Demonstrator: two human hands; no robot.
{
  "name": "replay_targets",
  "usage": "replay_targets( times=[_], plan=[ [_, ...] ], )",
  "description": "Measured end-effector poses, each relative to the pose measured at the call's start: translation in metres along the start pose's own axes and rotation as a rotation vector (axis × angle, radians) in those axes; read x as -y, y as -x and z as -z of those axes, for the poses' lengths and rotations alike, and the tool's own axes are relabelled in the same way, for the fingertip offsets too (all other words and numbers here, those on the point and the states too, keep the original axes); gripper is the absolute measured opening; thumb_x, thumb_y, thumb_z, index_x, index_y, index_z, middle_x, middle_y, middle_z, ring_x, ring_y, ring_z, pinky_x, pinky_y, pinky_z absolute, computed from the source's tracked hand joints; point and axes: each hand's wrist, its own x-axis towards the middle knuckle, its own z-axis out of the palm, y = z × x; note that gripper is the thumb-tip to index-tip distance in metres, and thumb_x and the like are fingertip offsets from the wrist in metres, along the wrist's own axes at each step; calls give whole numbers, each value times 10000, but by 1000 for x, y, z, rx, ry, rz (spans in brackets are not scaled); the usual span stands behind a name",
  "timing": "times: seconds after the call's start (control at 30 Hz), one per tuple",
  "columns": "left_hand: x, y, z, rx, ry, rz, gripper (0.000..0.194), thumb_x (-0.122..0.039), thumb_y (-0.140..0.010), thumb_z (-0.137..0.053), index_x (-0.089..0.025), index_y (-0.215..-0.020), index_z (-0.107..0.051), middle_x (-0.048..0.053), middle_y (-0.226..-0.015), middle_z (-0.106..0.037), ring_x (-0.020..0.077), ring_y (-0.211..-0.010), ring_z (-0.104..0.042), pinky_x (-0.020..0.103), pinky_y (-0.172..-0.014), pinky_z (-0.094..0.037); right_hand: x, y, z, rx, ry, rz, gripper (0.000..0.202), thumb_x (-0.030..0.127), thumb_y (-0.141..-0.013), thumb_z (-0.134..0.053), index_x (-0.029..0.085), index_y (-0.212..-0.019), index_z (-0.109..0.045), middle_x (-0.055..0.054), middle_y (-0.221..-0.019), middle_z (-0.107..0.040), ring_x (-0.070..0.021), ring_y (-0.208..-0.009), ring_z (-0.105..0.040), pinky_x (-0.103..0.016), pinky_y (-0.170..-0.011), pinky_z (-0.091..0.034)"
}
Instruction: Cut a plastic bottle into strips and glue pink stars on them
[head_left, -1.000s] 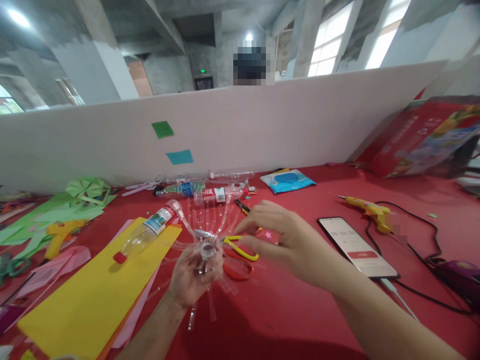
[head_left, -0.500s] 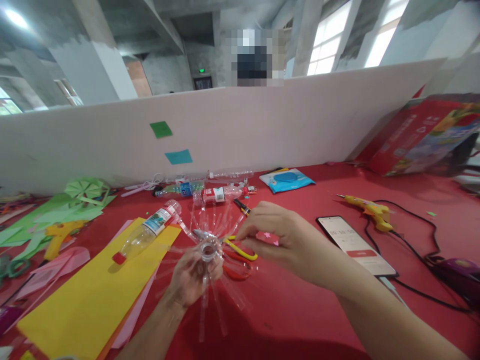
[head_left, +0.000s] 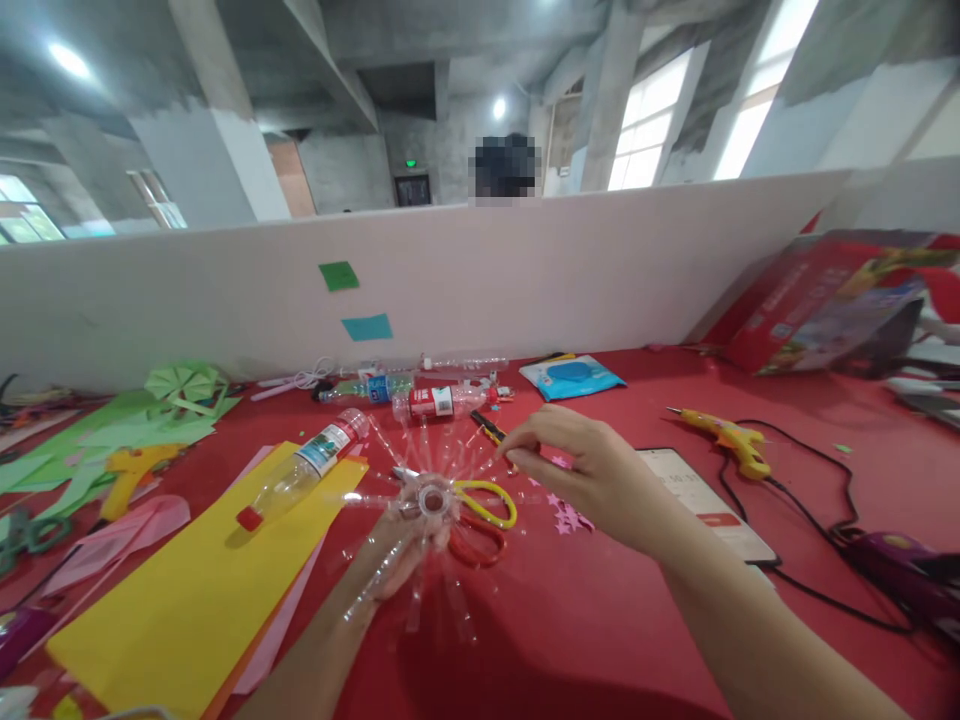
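Observation:
My left hand (head_left: 405, 555) is closed around a clear plastic bottle top (head_left: 433, 503), its open neck facing up toward me. The bottle's wall is cut into many thin strips that splay out all round like rays. To the right, my right hand (head_left: 566, 455) has its thumb and fingers pinched together close to the strip ends; whatever is between the fingertips is too fine to make out. Under the strips lie scissors (head_left: 480, 542) with yellow and red handles. Small pink stars (head_left: 568, 515) are scattered below my right hand.
A labelled bottle (head_left: 292, 475) lies on yellow paper (head_left: 202, 590) at left. More bottles (head_left: 442, 402) lie near the white partition (head_left: 480, 270), beside a wipes pack (head_left: 572, 376). At right are a phone (head_left: 705, 500) and a corded yellow glue gun (head_left: 724, 437).
My right hand has moved slightly up and right, away from the bottle neck, uncovering more pink stars. The cut bottle has turned and shifted a little right in my left hand. The view has tilted up.

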Motion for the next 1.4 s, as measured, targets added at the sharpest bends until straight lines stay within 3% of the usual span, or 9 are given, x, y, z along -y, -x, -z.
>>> replay_targets(
  times=[0.13,0.3,0.53,0.67,1.1,1.4],
  plan=[
    [1,-2,0,-9,-80,-4,314,-106,-641,-706,-182,-939,-641,25,-789,-627,95,-622,-520,208,-556,-386,-16,5,-4,-118,-20,-173,117,230,-821,-525,201,-770,-626,-20,-764,-639,-161,-736,-582,-289,-677,-450],
    [0,-2,-3,-41,-106,-24,286,-138,-647,-708,-183,-923,-651,30,-796,-641,86,-584,-504,217,-566,-388,-23,12,-6,-118,-58,-285,139,286,-800,-529,194,-774,-631,-32,-794,-665,-185,-781,-605,-323,-723,-460],
    [8,-4,7,-110,-166,-15,329,-180,-657,-722,-218,-974,-642,25,-853,-648,117,-720,-552,228,-646,-412,-14,-1,-14,-70,-103,-215,125,261,-797,-538,203,-803,-648,-25,-804,-654,-173,-780,-602,-311,-729,-458],
    [11,-6,12,-109,-186,-55,346,-218,-674,-712,-225,-1011,-633,20,-861,-635,95,-659,-517,232,-634,-414,-10,-15,-18,-55,-157,-151,120,235,-803,-533,213,-827,-649,-25,-825,-652,-168,-774,-602,-298,-703,-462],
    [7,-3,4,-139,-79,-40,316,-250,-677,-708,-176,-975,-631,-6,-689,-565,67,-514,-436,215,-480,-315,-21,-16,-20,66,-91,-53,106,169,-827,-542,211,-830,-640,-4,-793,-632,-146,-765,-578,-272,-691,-449],
    [9,-2,0,-52,-61,-2,333,-298,-711,-683,-170,-1007,-603,41,-799,-619,55,-500,-438,219,-480,-302,-15,-15,-22,69,-54,60,114,179,-852,-538,205,-792,-631,-11,-745,-622,-144,-731,-547,-262,-658,-429]
  ],
)
